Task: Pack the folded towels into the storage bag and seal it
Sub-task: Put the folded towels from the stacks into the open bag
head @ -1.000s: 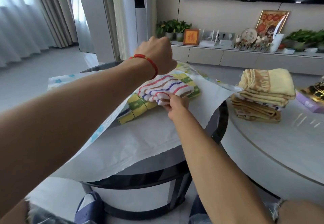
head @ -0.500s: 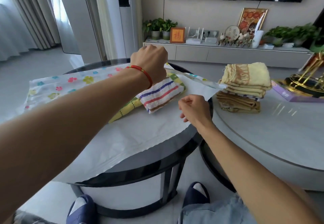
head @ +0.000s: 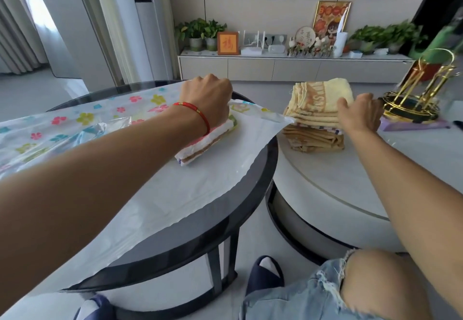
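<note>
The storage bag [head: 175, 194], white underneath with a flower-print top sheet, lies open across the dark round table [head: 253, 189]. A folded striped towel [head: 200, 146] rests inside its mouth, partly hidden by my left wrist. My left hand [head: 208, 94], wearing a red bracelet, is closed in a fist on the bag's upper sheet and holds it up above that towel. A stack of folded yellow and tan towels [head: 315, 111] stands on the white table to the right. My right hand [head: 358, 115] lies against the stack's right side with its fingers spread.
The white round table [head: 350, 184] sits lower and right of the dark one. A gold rack [head: 413, 99] and a purple box [head: 416, 125] stand just behind the stack. My knee [head: 375, 282] and slippers are below. A TV cabinet with plants lines the far wall.
My right hand let go of the striped towel, left the bag and moved right to the towel stack. My left hand kept hold of the bag's top sheet.
</note>
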`<state>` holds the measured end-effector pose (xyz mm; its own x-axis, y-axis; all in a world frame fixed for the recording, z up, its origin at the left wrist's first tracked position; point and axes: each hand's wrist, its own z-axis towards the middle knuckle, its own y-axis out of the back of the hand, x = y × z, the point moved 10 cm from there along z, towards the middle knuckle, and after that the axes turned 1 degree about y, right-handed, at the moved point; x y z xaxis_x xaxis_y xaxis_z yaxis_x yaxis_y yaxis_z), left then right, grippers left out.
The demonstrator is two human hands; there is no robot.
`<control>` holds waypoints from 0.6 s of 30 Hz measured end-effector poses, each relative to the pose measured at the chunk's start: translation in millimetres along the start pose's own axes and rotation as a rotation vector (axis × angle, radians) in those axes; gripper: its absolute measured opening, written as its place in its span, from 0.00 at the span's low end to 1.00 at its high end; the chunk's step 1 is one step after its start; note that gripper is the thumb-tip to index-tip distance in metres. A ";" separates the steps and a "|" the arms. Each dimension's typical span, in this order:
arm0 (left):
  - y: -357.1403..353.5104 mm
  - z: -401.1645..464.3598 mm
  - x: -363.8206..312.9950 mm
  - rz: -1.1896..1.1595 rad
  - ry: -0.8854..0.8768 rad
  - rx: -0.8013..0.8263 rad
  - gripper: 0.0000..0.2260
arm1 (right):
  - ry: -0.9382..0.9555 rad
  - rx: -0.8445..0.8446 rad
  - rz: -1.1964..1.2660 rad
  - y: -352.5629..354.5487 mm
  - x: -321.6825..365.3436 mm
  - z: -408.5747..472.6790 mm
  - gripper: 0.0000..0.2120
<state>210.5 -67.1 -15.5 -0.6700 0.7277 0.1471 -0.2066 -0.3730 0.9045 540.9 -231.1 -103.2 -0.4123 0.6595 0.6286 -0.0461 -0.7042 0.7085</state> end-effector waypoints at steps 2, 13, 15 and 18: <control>-3.6 1.9 3.8 -0.045 0.028 0.013 0.10 | -0.069 0.074 -0.005 -12.0 -7.4 15.2 0.30; -9.1 9.6 12.8 -0.118 0.031 0.039 0.10 | -0.355 0.199 0.691 -33.9 -14.9 34.9 0.24; -6.4 8.1 14.9 -0.115 0.016 0.042 0.12 | -0.414 0.285 1.011 -34.4 -1.9 26.5 0.17; 0.1 3.3 20.4 -0.115 -0.005 0.052 0.12 | -0.430 0.422 1.312 -18.5 15.9 -2.0 0.12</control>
<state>199.2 -50.4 -11.1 -0.6403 0.7669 0.0428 -0.2446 -0.2565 0.9351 533.4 -208.1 -107.0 0.3588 -0.3091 0.8807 0.4426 -0.7744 -0.4521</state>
